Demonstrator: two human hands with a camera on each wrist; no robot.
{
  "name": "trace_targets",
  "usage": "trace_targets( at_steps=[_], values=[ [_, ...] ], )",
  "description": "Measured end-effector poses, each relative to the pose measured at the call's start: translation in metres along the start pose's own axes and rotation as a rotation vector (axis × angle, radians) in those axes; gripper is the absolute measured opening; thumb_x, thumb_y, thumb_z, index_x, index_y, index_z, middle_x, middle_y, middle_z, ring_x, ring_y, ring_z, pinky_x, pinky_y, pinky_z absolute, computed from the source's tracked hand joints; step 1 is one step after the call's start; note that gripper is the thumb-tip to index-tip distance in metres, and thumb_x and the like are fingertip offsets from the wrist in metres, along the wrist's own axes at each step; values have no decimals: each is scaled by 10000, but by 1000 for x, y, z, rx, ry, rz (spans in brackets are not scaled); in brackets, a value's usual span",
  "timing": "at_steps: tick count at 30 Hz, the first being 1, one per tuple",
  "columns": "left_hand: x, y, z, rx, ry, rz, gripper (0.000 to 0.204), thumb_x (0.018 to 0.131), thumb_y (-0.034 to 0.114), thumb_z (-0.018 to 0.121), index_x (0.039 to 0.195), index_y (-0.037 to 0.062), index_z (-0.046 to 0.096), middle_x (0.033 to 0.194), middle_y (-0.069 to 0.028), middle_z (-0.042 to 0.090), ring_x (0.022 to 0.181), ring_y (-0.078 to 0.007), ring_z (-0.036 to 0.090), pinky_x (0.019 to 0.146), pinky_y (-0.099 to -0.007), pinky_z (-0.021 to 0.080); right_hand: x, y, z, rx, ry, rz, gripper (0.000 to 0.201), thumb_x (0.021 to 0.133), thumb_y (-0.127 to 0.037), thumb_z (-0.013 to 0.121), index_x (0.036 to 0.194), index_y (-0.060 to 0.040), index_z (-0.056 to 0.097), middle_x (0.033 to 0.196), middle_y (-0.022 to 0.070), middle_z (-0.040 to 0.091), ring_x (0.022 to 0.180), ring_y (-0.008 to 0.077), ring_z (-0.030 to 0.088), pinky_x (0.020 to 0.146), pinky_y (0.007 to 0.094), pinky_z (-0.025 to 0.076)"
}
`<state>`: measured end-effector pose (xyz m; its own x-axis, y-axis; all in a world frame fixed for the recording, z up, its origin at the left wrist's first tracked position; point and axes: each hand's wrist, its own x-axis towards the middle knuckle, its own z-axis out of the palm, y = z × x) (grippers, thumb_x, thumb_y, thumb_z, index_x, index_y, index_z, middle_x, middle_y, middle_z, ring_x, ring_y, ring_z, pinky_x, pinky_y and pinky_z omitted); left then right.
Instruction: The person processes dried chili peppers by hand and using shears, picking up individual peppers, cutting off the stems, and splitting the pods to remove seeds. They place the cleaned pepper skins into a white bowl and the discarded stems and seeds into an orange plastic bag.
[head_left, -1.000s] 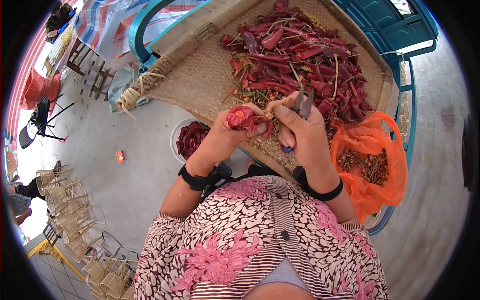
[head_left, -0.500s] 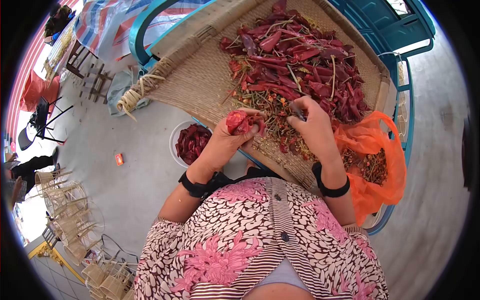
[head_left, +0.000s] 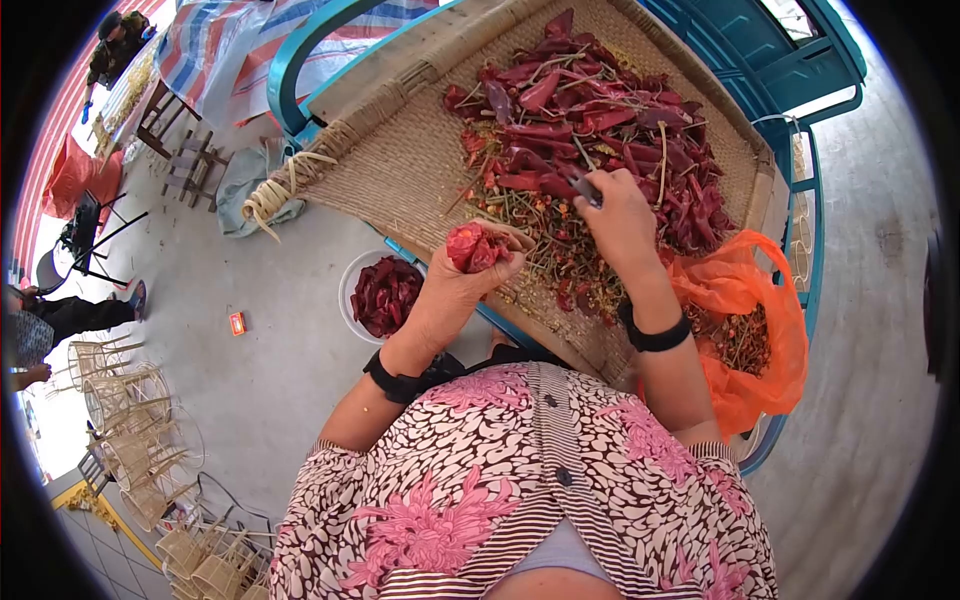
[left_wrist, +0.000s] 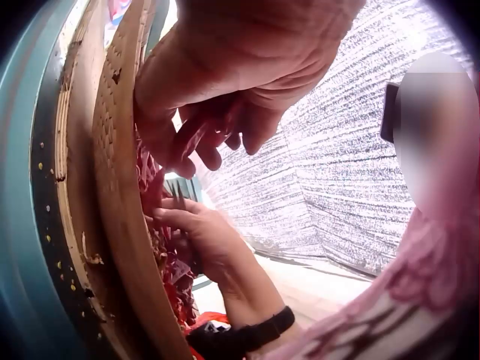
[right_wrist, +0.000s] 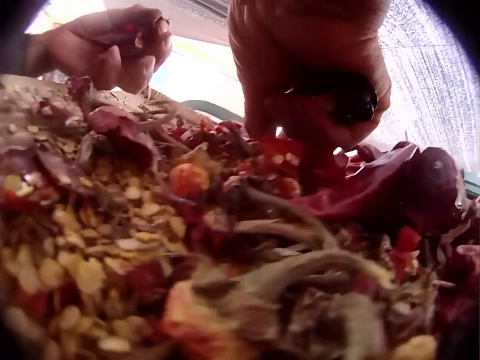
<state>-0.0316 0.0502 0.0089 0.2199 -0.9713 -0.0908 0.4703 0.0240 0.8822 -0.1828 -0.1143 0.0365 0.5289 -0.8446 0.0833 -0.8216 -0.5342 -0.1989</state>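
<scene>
My left hand [head_left: 455, 290] grips a bunch of dried red chili peppers [head_left: 474, 248] over the near edge of a woven tray [head_left: 390, 165]. Scissors [head_left: 584, 189] are held in my right hand [head_left: 624, 222], their dark blades poking out past the fingers. That hand is down at the near side of a heap of dried chilies [head_left: 610, 110]. In the right wrist view its fingertips reach in among chilies, and a dark scissor handle [right_wrist: 352, 106] shows in the palm. Cut stems [head_left: 540, 235] and seeds lie on the tray between both hands.
An orange plastic bag [head_left: 790, 345] holding stems hangs at the tray's right. On the floor at left stands a white basin [head_left: 346, 290] of red chilies. A teal metal frame [head_left: 282, 75] surrounds the tray; small woven chairs [head_left: 130, 400] line the far left.
My right hand has moved from beside the left hand outward to the chili heap, taking the scissors along. The left hand keeps its chilies and has shifted only slightly.
</scene>
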Motion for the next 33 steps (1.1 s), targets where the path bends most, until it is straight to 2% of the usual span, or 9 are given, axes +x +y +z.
trace_targets(
  at_steps=[2, 5, 6, 11, 16, 19, 22, 28, 33],
  values=[
    [1, 1, -1, 93, 17, 55, 144, 877, 27, 639, 1006, 42, 576, 1136, -70, 618, 916, -120, 577, 852, -283, 461, -3, 5, -9, 109, 124, -49, 211, 870, -198, 648, 1040, -77, 619, 987, 87, 602, 813, 255, 652, 711, 387, 502],
    [10, -11, 3, 187, 14, 334, 197, 834, -2, 672, 1003, 56, 590, 1165, -88, 614, 1035, -166, 569, 915, -310, 441, -4, 6, -27, 643, -9, 124, 201, 898, -218, 637, 1030, -68, 612, 831, 37, 608, 703, 151, 593, 640, 316, 471],
    [13, -12, 3, 303, 13, 393, 224, 805, -15, 684, 993, 64, 591, 1189, -88, 610, 1070, -188, 558, 935, -325, 430, -2, 7, -28, 748, -9, 37, 210, 920, -221, 623, 1045, -55, 591, 676, -15, 524, 570, 63, 469, 526, 245, 394],
    [29, -1, 16, 898, 51, 711, 326, 668, -39, 723, 932, 91, 584, 1280, -80, 595, 1180, -289, 513, 1008, -399, 385, -11, -1, -32, 1309, -350, 364, 139, 930, -180, 599, 1015, -75, 568, 678, -35, 519, 444, 38, 390, 399, 226, 305],
    [40, -8, 18, 1010, -19, 849, 313, 646, -14, 739, 883, 80, 558, 1210, -85, 643, 1164, -330, 551, 1003, -426, 397, -28, -12, -27, 1609, -601, 549, 114, 941, -169, 565, 1025, -93, 577, 679, -41, 513, 429, 45, 402, 378, 205, 289],
    [38, -18, 14, 800, 36, 794, 315, 675, -67, 731, 891, 68, 547, 1139, -110, 651, 1083, -284, 590, 924, -375, 454, -37, -21, -42, 1621, -553, 584, 147, 943, -128, 549, 1073, -90, 606, 680, -46, 497, 438, 32, 392, 385, 205, 284],
    [28, -12, 17, 448, 77, 526, 314, 703, -78, 723, 923, 59, 546, 1027, -94, 641, 958, -233, 621, 842, -330, 484, -42, -11, -35, 1430, -412, 290, 190, 933, -122, 591, 1115, -81, 631, 717, -52, 514, 461, 12, 378, 402, 199, 284],
    [21, -10, 12, 320, 25, 335, 298, 757, -50, 743, 960, 48, 547, 974, -42, 619, 894, -104, 570, 776, -269, 479, -47, -27, -46, 1475, -368, 259, 272, 847, -153, 738, 1084, -50, 656, 821, -66, 557, 555, 3, 414, 480, 174, 314],
    [15, -2, 22, 252, 66, 229, 267, 808, -33, 711, 1006, 52, 553, 972, -12, 582, 897, -94, 561, 782, -253, 482, -47, -27, -29, 1163, -160, -72, 195, 807, -89, 747, 984, -68, 668, 908, -19, 593, 761, 65, 545, 625, 240, 431]
  ],
)
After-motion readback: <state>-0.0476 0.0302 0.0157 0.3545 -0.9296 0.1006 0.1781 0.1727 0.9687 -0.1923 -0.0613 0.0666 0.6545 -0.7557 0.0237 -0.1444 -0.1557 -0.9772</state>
